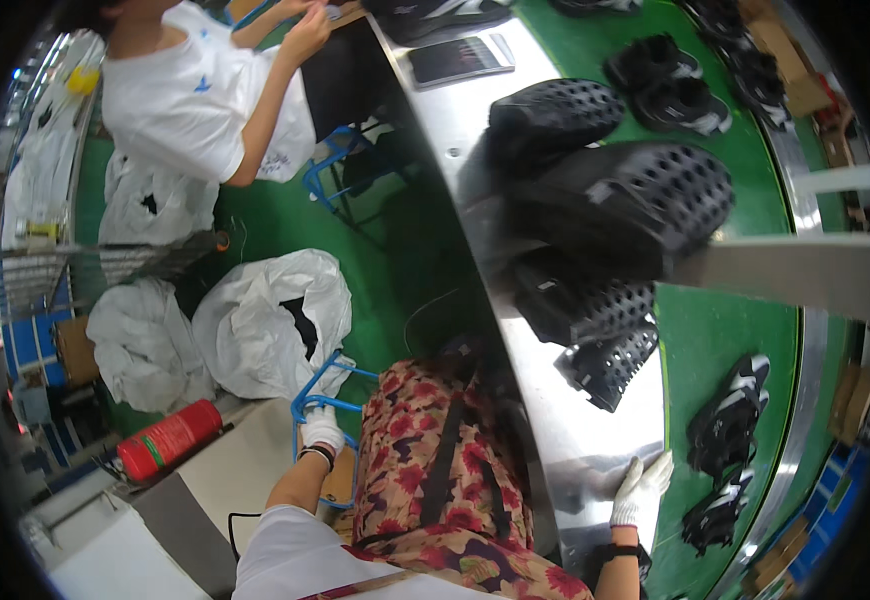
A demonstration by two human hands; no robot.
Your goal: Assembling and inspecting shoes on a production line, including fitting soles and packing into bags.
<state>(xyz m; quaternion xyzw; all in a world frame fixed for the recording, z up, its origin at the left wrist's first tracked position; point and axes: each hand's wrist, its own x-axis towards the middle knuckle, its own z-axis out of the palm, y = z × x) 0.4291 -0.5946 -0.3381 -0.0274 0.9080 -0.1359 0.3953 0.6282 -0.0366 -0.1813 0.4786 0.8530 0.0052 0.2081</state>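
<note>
My left hand [322, 428], in a white glove, closes on the frame of a blue metal stool [300, 405] beside me; its fingertips are partly hidden. At the metal worktable's edge lies my right hand [643, 490], also gloved, fingers stretched out and holding nothing. Farther up the worktable [580, 455] is a heap of black shoes [645, 200], their undersides dotted with round holes. The nearest of them, a small black piece with holes [610, 370], rests on the metal a little way beyond my right hand.
Right of the table, a green conveyor [705, 320] carries black-and-white sneakers [730, 415]. A grey bar [775, 275] crosses above it. A co-worker in a white shirt [185, 90] sits at far left. White sacks [275, 320] and a red fire extinguisher [168, 438] stand on the left.
</note>
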